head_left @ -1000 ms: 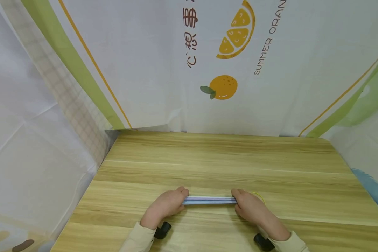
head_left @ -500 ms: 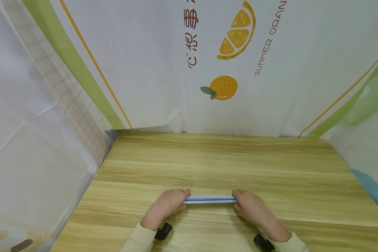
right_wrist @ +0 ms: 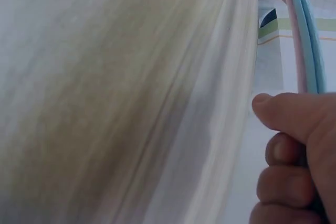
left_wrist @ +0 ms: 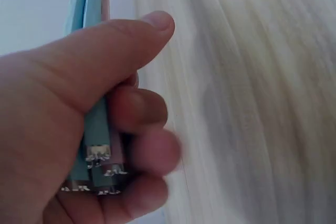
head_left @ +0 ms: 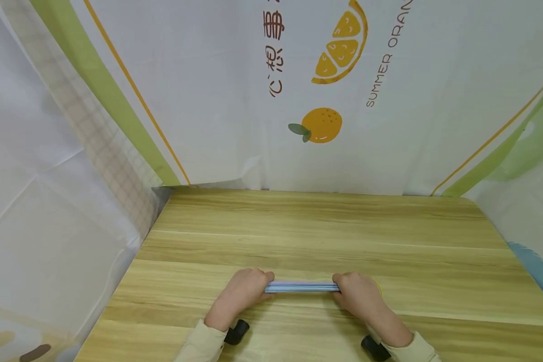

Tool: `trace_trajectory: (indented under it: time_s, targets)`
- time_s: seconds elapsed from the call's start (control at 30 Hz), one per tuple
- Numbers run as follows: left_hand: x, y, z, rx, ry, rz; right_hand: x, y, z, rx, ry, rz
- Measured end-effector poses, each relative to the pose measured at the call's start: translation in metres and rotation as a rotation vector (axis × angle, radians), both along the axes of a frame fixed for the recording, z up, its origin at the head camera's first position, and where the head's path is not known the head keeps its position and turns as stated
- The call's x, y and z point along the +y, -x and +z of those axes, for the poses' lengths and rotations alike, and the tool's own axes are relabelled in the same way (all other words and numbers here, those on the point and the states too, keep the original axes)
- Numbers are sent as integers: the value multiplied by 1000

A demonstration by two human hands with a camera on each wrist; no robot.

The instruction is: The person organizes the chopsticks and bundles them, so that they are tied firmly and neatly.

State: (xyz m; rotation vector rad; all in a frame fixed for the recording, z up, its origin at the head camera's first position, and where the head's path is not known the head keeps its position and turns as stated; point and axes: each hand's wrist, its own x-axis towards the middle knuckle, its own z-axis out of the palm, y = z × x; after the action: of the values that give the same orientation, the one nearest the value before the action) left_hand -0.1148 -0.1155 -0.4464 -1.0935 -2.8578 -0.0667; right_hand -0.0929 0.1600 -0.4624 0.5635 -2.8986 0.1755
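Note:
A bundle of long, thin pastel strips (head_left: 302,287), light blue and lilac, stretches level between both hands above the wooden table. My left hand (head_left: 244,291) grips its left end, fingers curled beneath and thumb along the top. In the left wrist view, jagged silvery ends (left_wrist: 98,153) of several strips show inside the curled fingers. My right hand (head_left: 356,292) grips the other end, fingers wrapped round it; that end is mostly hidden. Past the right hand a thin yellow loop (head_left: 379,287) peeks out; what it belongs to cannot be seen. The right wrist view shows blue and pink strips (right_wrist: 307,40).
The wood-grain table (head_left: 326,226) reaches back to a white printed cloth (head_left: 217,100) with orange drawings. More cloth hangs at the left (head_left: 50,211) and right sides. Black wrist devices (head_left: 237,332) sit below both hands.
Both hands keep their grip on the bundle and shift only slightly. The bundle turns a little, so more strip edges show, and the yellow loop shifts slightly.

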Motion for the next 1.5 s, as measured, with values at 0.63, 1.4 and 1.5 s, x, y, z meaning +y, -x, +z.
trace_trajectory:
  time_s: [0.63, 1.4, 1.5]
  targets:
    - [17, 1, 6, 31, -78, 9, -4, 1, 9, 112, -25, -83]
    - [15, 3, 18, 300, -63, 4, -11, -1, 22, 205, 8, -126]
    - [14, 2, 21, 260, -76, -6, -12, -3, 24, 215, 12, -121]
